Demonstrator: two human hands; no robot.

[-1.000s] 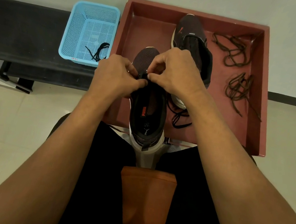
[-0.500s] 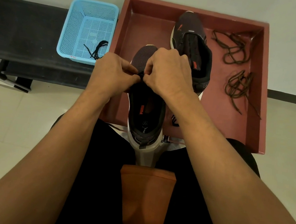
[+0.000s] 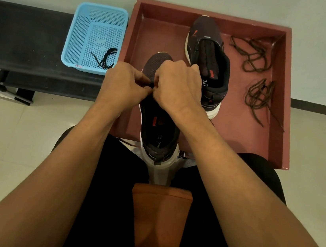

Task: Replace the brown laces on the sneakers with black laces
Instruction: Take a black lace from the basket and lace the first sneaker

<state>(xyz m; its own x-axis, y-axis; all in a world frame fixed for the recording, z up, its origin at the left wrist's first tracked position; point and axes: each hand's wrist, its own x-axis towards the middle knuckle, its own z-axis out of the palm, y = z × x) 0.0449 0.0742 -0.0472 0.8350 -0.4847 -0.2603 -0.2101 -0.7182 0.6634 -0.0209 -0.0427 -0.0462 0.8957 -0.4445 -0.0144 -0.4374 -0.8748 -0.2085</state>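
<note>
While the left hand (image 3: 125, 85) and right hand (image 3: 179, 88) each pinch the black lace (image 3: 152, 84) w/ curled fingertips (image 3: 147, 89) at the near sneaker (image 3: 159, 131) front eyelets, a tip could slip or skip 1 eyelet, since knuckles hide the holes; 2 brown laces (image 3: 250, 54) lie in the red tray (image 3: 239, 137).

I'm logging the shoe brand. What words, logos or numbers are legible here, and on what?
"PUMA": orange, tongue of the near sneaker.
"SL": its insole, rest hidden.
"PUMA": orange, tongue of the far sneaker.
"TFC": its insole, start cut off.
Red scrawl on the blue basket front rim: too small to read.
</note>
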